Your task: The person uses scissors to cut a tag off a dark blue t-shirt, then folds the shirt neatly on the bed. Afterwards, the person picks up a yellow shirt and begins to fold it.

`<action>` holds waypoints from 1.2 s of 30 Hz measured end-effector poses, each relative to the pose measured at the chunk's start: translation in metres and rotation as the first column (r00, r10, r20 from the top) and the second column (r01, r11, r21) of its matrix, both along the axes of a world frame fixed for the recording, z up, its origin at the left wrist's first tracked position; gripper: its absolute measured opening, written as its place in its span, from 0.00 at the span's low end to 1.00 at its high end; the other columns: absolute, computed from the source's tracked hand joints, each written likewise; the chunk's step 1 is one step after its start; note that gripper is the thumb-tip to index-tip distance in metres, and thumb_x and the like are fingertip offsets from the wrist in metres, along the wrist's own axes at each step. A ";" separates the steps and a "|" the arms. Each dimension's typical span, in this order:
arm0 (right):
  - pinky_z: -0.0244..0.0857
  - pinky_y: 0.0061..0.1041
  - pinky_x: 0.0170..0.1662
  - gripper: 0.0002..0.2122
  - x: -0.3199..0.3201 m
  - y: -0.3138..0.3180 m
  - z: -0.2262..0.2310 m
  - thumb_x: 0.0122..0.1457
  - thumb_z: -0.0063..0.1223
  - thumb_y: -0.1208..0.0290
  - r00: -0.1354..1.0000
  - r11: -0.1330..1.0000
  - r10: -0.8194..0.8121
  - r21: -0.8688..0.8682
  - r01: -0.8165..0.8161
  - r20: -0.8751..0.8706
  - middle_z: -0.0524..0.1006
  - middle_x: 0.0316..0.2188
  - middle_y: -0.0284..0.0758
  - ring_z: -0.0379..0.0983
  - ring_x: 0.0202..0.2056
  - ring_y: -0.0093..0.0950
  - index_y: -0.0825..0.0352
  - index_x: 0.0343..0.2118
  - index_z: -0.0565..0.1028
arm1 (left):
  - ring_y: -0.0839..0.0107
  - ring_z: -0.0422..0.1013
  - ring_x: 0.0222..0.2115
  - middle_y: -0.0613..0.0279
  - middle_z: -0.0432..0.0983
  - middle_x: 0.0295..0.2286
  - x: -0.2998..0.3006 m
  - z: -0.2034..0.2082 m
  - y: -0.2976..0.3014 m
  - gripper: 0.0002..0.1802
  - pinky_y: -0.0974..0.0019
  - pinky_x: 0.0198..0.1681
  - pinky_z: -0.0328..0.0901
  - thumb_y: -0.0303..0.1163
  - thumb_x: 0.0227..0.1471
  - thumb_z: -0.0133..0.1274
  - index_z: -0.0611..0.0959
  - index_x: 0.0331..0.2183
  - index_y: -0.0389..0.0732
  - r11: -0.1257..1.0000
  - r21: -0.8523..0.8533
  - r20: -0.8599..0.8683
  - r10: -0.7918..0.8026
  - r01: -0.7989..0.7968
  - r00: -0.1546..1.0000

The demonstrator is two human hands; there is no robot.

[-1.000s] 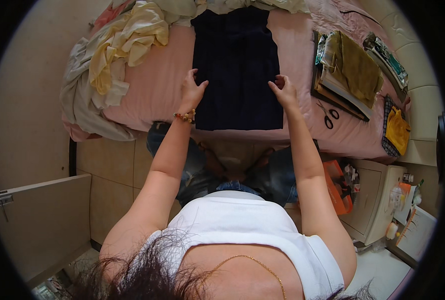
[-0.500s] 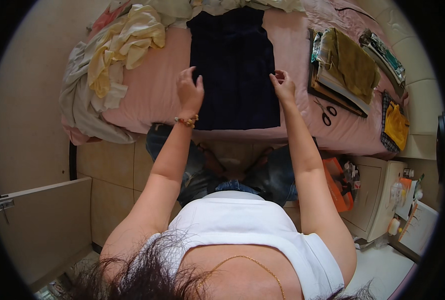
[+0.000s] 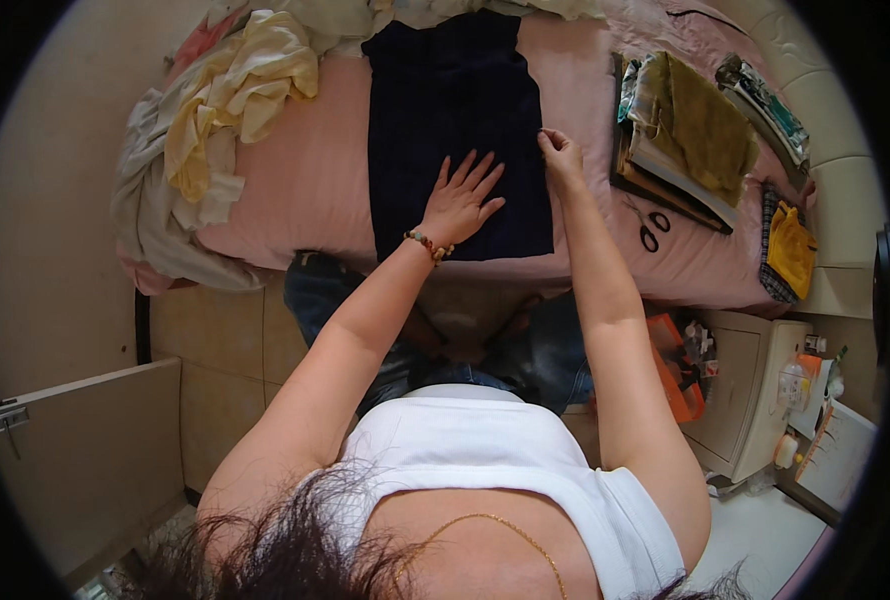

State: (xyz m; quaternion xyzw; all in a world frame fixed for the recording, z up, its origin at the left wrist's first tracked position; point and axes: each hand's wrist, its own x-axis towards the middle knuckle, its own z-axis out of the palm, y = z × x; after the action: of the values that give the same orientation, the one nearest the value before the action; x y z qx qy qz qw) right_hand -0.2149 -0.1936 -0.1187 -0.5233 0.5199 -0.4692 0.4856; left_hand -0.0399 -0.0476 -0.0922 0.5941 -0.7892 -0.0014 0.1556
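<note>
A dark navy sleeveless garment [image 3: 455,110] lies spread flat on the pink bed sheet [image 3: 295,190], its lower edge near the front of the bed. Fingers spread, my left hand [image 3: 462,197] rests flat on the lower middle of the cloth. A beaded bracelet circles that wrist. At the garment's right side edge, my right hand [image 3: 562,158] is closed in a pinch, with thumb and fingertips on the border of the fabric.
Crumpled cream and grey cloth [image 3: 235,110] lies heaped at the bed's left. On the right are a folded olive cloth [image 3: 700,125] on a stack, black-handled scissors [image 3: 651,228] and a folded yellow cloth [image 3: 792,255]. A cabinet [image 3: 735,385] stands beside the bed.
My left hand has moved from the garment's left edge to the right, onto its lower middle, and flattened. My right hand has slid slightly up along the right edge.
</note>
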 end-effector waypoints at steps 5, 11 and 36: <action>0.65 0.19 0.34 0.14 0.004 0.018 0.020 0.55 0.54 0.67 0.962 0.987 -0.148 -0.092 0.130 -0.228 0.76 0.33 0.34 0.72 0.32 0.22 0.70 0.42 0.73 | 0.68 0.40 0.61 0.69 0.46 0.60 -0.002 -0.002 -0.003 0.31 0.53 0.62 0.31 0.55 0.57 0.32 0.55 0.59 0.55 1.000 0.022 0.012 0.010 -0.011 1.000; 0.66 0.26 0.34 0.13 0.007 0.078 0.052 0.51 0.57 0.64 0.847 0.922 -0.179 -0.385 -0.032 -0.500 0.72 0.31 0.36 0.70 0.28 0.28 0.66 0.36 0.72 | 0.63 0.49 0.59 0.61 0.56 0.56 0.007 0.020 0.003 0.24 0.52 0.61 0.40 0.40 0.55 0.44 0.67 0.53 0.45 0.993 -0.119 -0.269 -0.044 0.012 0.962; 0.67 0.31 0.37 0.08 0.045 0.082 0.066 0.50 0.56 0.71 0.687 0.838 0.146 -0.281 -0.468 -0.711 0.68 0.38 0.34 0.71 0.36 0.35 0.56 0.34 0.75 | 0.61 0.71 0.35 0.59 0.69 0.36 0.063 0.034 0.015 0.12 0.61 0.37 0.66 0.36 0.46 0.57 0.79 0.34 0.44 0.960 0.148 -0.413 0.278 -0.238 0.867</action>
State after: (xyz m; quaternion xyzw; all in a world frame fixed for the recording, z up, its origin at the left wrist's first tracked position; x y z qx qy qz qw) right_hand -0.1700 -0.1120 -0.0531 -0.8324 0.4389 -0.2656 0.2095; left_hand 0.0234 -0.0325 -0.0586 0.6857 -0.6478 -0.1478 0.2972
